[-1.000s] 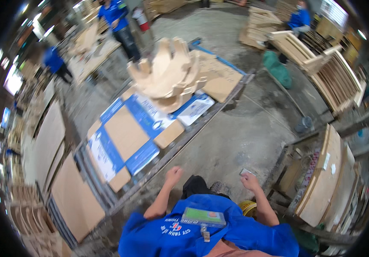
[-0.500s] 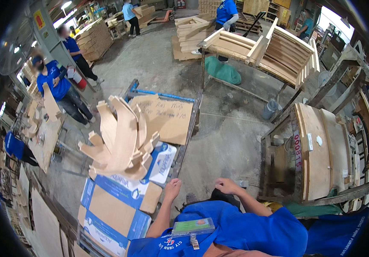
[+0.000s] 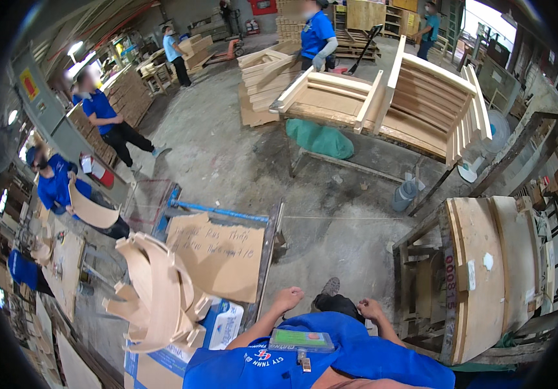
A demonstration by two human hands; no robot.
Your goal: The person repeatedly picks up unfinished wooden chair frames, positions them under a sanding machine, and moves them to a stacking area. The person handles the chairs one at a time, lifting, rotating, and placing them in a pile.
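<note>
My left hand (image 3: 288,299) hangs in front of my body, fingers loosely bent and apart, with nothing in it. It is nearest the trolley's metal side rail (image 3: 268,259). On the right, my right hand (image 3: 370,309) hangs beside my dark-trousered leg, empty, its fingers also slack. Neither hand touches anything. Left of my left hand, a stack of curved pale wooden pieces (image 3: 161,292) stands on a flattened blue and white carton (image 3: 226,324). A brown cardboard sheet (image 3: 217,253) with handwriting lies beyond it.
A workbench with wooden frames (image 3: 331,104) stands ahead right, a green sack (image 3: 321,139) beneath it and a grey bucket (image 3: 405,196) close by. A rack of curved panels (image 3: 480,272) is at my right. A co-worker (image 3: 55,185) at left holds a curved panel (image 3: 94,207).
My view has shifted, and the trolley and stack now sit lower left. A shoe shows ahead of me. Both hands have lowered in the picture. The left co-worker's panel has tilted over.
</note>
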